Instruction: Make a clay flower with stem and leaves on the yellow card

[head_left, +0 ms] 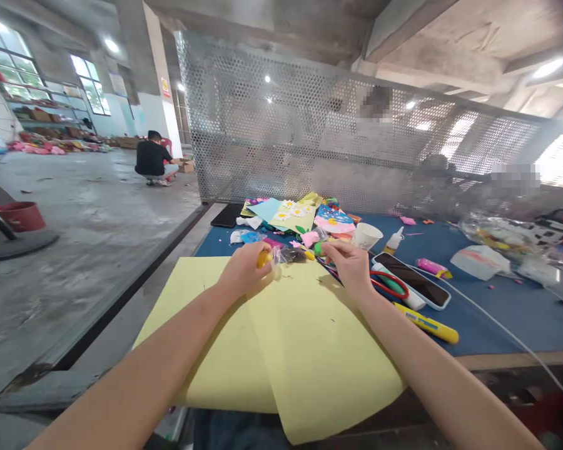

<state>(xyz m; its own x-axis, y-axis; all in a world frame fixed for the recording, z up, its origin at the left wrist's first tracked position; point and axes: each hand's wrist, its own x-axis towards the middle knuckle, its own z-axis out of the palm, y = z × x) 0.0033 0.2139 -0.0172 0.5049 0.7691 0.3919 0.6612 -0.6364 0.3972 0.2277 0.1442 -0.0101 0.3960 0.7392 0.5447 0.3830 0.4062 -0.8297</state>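
Note:
Over the far edge of the yellow paper sheets [281, 350], my left hand [244, 270] is closed around a yellow lump [263, 259], perhaps clay. Clear plastic wrap [278, 257] sits right beside that lump; whether my fingers grip it too, I cannot tell. My right hand [351, 269] pinches a small green piece [319, 249], also clay-like, between thumb and fingers. A bit of yellow [309, 255] shows just left of it, near a dark packet [293, 254]. Red-handled scissors [394, 284] lie by my right wrist, partly hidden.
A yellow cutter [426, 323], a phone [415, 279], a glue bottle [395, 240] and a paper cup [366, 236] lie or stand to the right. Behind my hands is a flower-decorated card [293, 215]. A perforated metal screen [281, 137] borders the table; a person [152, 156] crouches far left.

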